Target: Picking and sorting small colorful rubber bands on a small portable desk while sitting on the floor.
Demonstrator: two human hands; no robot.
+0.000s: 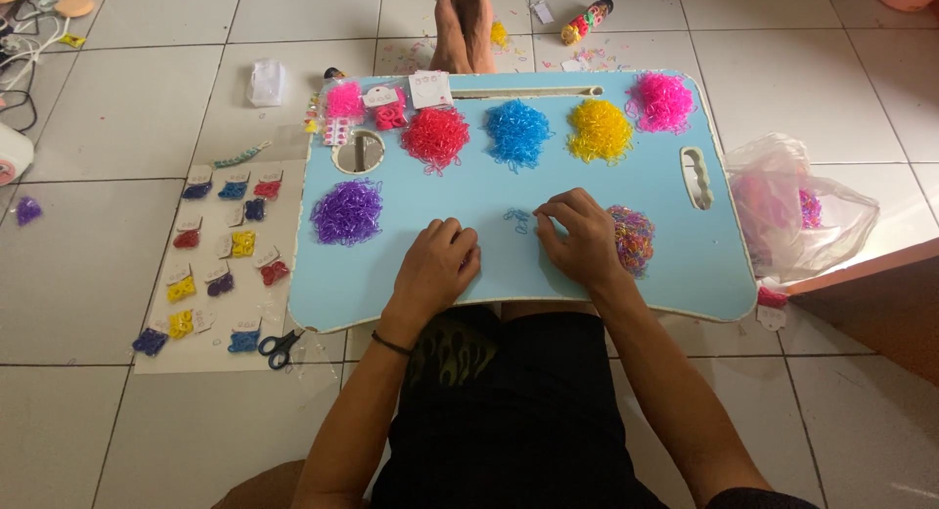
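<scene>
Two hands work near the light-blue lap bench's (509,265) front edge: right hand (584,237) fingertips pinched on small blue rubber bands (517,219), best lifted singly, left hand (437,265) curled, empty.

Scissors (281,347) lie on the tile floor beside a sheet of small packed bags (223,265). A clear plastic bag (797,211) sits right; cables (24,30) top left.

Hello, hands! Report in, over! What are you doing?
Left hand fisted on the blue tray. Right hand pinching small blue bands. Mixed-colour pile beside right hand.
</scene>
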